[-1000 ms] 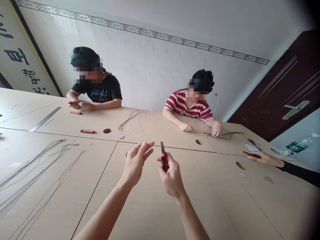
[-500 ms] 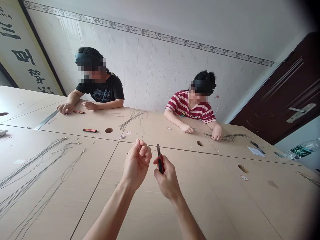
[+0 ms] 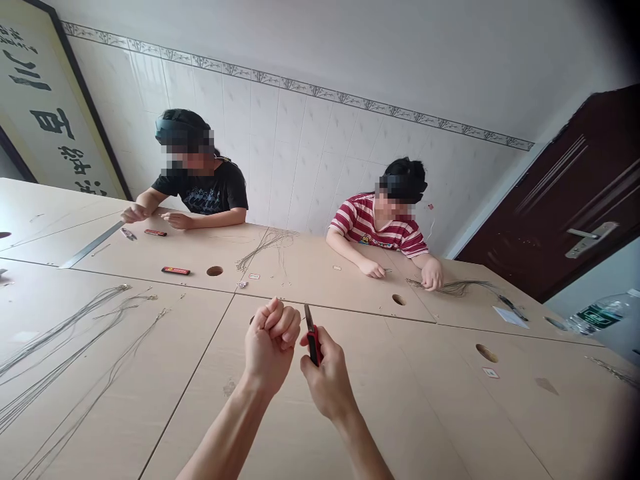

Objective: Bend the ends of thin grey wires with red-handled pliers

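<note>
Right hand grips red-handled cutters by handle | left hand fisted, contents hidden | cutters likely light, rigid

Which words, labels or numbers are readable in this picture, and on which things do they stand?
Framed wall board: large black brush characters, cut off and tilted, not readable.
Water bottle: green label, print too small.
Red-and-black flat item: marking blurred.
Small tags on the table: too small.
Black T-shirt: print unreadable.

White tiled wall, dark wooden door, pale tables
</note>
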`<state>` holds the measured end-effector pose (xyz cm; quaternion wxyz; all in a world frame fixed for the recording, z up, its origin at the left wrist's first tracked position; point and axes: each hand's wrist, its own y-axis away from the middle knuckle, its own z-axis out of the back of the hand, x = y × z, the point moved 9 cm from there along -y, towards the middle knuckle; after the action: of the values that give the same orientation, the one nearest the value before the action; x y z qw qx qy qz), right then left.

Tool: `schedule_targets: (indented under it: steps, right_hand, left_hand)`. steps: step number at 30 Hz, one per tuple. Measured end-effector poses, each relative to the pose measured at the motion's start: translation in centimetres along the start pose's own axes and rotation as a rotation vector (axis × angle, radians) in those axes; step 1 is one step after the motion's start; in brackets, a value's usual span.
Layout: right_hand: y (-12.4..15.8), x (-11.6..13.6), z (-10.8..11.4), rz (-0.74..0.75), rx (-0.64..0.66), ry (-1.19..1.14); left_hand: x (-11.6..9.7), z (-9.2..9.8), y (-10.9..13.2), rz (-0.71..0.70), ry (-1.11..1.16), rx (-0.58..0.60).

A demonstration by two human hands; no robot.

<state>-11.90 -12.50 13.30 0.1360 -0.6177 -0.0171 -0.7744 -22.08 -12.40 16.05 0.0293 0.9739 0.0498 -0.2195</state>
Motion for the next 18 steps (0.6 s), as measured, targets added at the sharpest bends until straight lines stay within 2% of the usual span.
schedule_targets:
  steps: [4,18]
  right_hand:
    - [-0.4,-0.5,0.1,0.001,-0.012,0.023]
    - [-1.1,-1.3,0.1,-0.012,-0.039,0.054]
  left_hand:
    - [0.1,0.8,-0.2,0.012,-0.040,-0.065]
    - [0.2,2.5,-0.7,0.006,-0.079,-0.130]
